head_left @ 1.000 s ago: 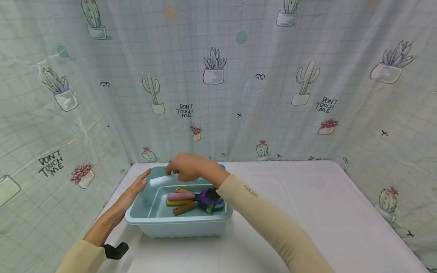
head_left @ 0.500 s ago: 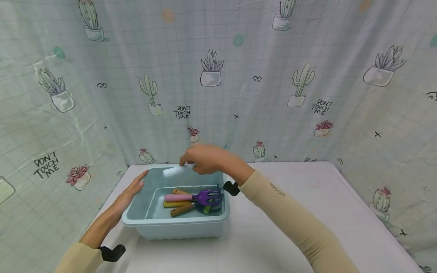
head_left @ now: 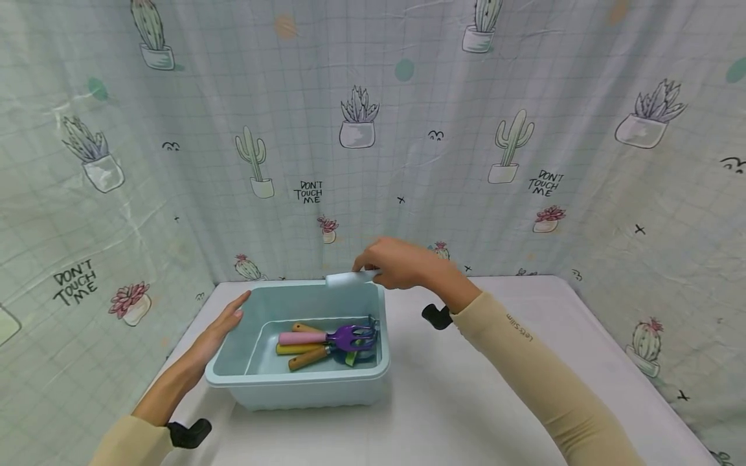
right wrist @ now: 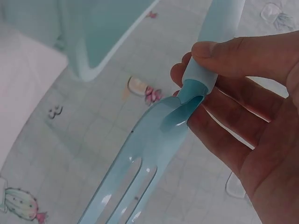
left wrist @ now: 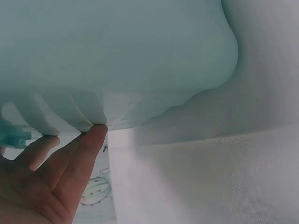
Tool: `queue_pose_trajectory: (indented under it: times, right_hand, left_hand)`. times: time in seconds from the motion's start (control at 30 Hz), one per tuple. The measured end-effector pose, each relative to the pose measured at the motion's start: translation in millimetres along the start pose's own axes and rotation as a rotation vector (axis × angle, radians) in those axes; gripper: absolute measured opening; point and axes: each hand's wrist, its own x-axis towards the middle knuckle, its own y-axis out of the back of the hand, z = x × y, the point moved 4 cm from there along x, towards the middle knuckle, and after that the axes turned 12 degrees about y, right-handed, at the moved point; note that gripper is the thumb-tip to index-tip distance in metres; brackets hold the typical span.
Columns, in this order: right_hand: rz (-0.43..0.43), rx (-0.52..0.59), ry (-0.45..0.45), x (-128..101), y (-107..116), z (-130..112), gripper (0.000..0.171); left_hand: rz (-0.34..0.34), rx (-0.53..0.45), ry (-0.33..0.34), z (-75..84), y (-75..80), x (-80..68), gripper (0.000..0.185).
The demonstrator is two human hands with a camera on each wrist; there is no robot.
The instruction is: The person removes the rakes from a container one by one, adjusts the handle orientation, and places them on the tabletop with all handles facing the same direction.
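My right hand [head_left: 373,268] grips the pale handle of a light blue garden fork [head_left: 348,279] and holds it in the air over the back right corner of a light blue plastic tub [head_left: 297,380]. In the right wrist view my thumb and fingers [right wrist: 233,51] curl round the handle, and the tines of the fork [right wrist: 140,172] point down. My left hand [head_left: 233,309] lies flat against the tub's left wall with straight fingers [left wrist: 81,156]. Inside the tub lie a pink-handled purple rake [head_left: 326,336], a yellow-handled tool [head_left: 291,349] and a wooden-handled tool [head_left: 305,357].
The tub stands on a white table [head_left: 495,362], with bare cloth to its right and front. A cactus-print curtain [head_left: 408,162] closes in the back and both sides. Black wrist-camera mounts [head_left: 437,316] sit at both wrists.
My right hand has carried the light blue fork from the tub's back left, up and to the right, to its back right corner. The left hand has stayed on the tub's side.
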Motion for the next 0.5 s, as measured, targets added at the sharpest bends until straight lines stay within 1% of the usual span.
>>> queue_pose_trajectory:
  times: [0.23,0.5]
  right_hand:
    - [0.016,0.041,-0.083,-24,1,19,0.033]
    - [0.055,0.049,-0.114,-51,5,45,0.032]
  left_hand:
    - [0.013,-0.002,-0.014,-0.5,0.3,-0.7,0.066]
    - [0.027,-0.015,-0.021,2.2,0.1,-1.5,0.067]
